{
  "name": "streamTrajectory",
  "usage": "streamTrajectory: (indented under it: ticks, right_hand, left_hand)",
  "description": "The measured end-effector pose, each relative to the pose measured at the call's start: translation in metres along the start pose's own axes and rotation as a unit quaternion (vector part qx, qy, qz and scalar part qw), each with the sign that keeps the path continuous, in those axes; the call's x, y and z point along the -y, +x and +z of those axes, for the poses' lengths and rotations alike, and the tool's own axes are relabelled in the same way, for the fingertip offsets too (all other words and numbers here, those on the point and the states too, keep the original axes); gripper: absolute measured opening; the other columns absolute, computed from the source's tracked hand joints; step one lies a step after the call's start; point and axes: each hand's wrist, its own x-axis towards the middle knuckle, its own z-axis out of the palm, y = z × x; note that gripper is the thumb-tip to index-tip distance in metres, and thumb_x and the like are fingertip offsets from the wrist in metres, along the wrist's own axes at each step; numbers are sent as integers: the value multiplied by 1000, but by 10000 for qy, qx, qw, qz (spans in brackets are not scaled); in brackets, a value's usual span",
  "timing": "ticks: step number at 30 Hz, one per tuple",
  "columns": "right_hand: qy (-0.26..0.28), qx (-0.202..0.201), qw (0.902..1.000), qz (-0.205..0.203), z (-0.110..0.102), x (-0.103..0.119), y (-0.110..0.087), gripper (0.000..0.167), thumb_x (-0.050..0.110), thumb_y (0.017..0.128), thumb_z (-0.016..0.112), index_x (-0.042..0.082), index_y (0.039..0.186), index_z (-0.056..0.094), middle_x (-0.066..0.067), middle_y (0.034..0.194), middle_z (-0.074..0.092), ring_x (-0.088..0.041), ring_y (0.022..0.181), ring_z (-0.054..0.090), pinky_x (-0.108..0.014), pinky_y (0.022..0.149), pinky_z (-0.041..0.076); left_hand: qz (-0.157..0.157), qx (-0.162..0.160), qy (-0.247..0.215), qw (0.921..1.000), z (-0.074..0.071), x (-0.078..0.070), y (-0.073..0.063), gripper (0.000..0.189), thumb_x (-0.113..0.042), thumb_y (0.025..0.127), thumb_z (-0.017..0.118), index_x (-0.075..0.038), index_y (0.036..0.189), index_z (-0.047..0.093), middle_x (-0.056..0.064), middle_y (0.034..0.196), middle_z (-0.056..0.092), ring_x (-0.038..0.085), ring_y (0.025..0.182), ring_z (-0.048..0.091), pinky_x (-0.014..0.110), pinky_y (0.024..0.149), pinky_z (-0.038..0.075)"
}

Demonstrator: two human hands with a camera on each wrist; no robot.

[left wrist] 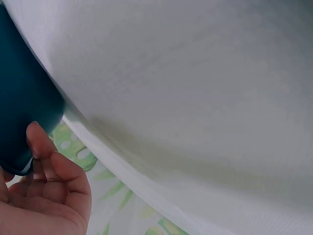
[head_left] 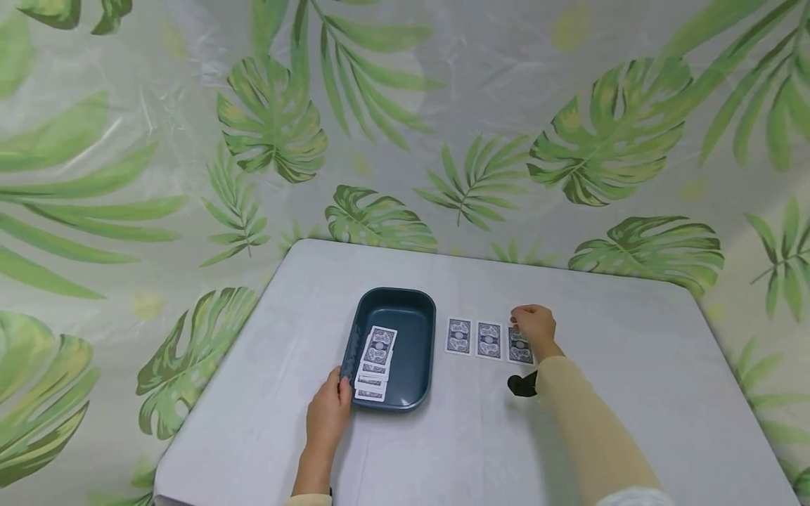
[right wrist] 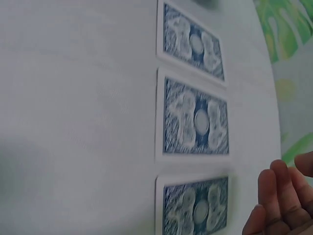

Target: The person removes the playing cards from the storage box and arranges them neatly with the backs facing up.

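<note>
A dark blue tray [head_left: 414,351] stands left of the table's middle, and my left hand [head_left: 328,410] grips its near left side. In the left wrist view, thumb and fingers meet at the tray's [left wrist: 24,93] rim. Several blue-backed playing cards [head_left: 380,348] lie overlapped inside, along its left half. To the right of the tray are a left card [head_left: 458,336], a middle card [head_left: 489,341] and a right card [head_left: 520,346], all face down in a row. My right hand [head_left: 536,327] hovers over the right card, partly covering it. Its fingers [right wrist: 268,193] are loosely bent, with nothing between them and the thumb.
The white-covered table [head_left: 266,372] reaches back to a leaf-patterned sheet [head_left: 386,119]. A small black piece [head_left: 522,384] juts from the right wrist beneath the sleeve [head_left: 588,429]. The row of cards lies close beside the tray's right wall.
</note>
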Motion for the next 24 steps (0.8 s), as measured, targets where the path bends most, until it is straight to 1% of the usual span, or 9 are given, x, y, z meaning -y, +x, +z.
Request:
streamTrajectory:
  ticks: [3,6,9,13,17,20,22,24]
  right_hand:
    - [150,149,9997,-106,11,9,-3,36,18,95,52,-6,119,61,-20,108,67,-35,99,64,-45,95,44]
    - [251,270,9990,-270,23,18,-7,35,19,95,53,-6,117,62,-17,103,69,-35,99,65,-45,96,43]
    - [322,377,9978,-447,36,27,-10,33,19,94,54,-5,115,63,-15,99,69,-34,96,66,-44,95,44]
    - [422,618,9950,-664,57,43,-17,33,19,94,55,-5,115,63,-17,102,69,-30,92,66,-44,92,47]
    - [489,846,9912,-893,80,59,-26,32,19,96,55,-5,114,64,-19,105,67,-29,91,66,-44,93,47]
    - [519,953,9887,-1029,98,67,-32,28,18,96,56,-4,112,65,-18,102,68,-28,90,66,-44,90,48]
    - [515,996,9877,-1090,108,71,-35,26,17,95,57,-3,109,66,-17,100,68,-28,89,66,-42,86,49]
    - [361,926,9884,-1149,116,74,-39,24,16,94,58,-2,107,67,-15,97,68,-27,88,65,-40,82,50]
  left_hand:
    - [-16,-9,7,10000,-1,3,1,35,-14,99,50,8,126,57,24,112,66,41,99,64,52,81,50]
    - [-39,5,-12,10000,0,5,1,35,-14,99,50,7,127,56,24,113,66,40,99,64,52,82,50]
    - [-32,-12,-29,10000,0,6,2,35,-14,99,50,7,127,57,24,114,66,41,100,64,52,82,50]
    - [-47,-14,-35,10000,0,9,2,36,-15,99,50,7,128,56,24,116,65,40,103,63,52,84,50]
    - [-130,1,-129,9998,-1,11,3,38,-17,99,50,6,129,56,22,118,65,38,104,63,50,86,50]
    - [-122,-20,-237,9996,-1,11,4,37,-17,99,50,5,129,57,21,115,66,36,101,64,50,85,50]
    - [-73,-11,-298,9995,0,11,5,36,-16,99,51,4,128,58,20,112,67,34,97,65,50,83,50]
    - [-33,4,-359,9993,0,10,5,35,-16,99,51,4,128,58,19,110,67,32,93,65,49,81,51]
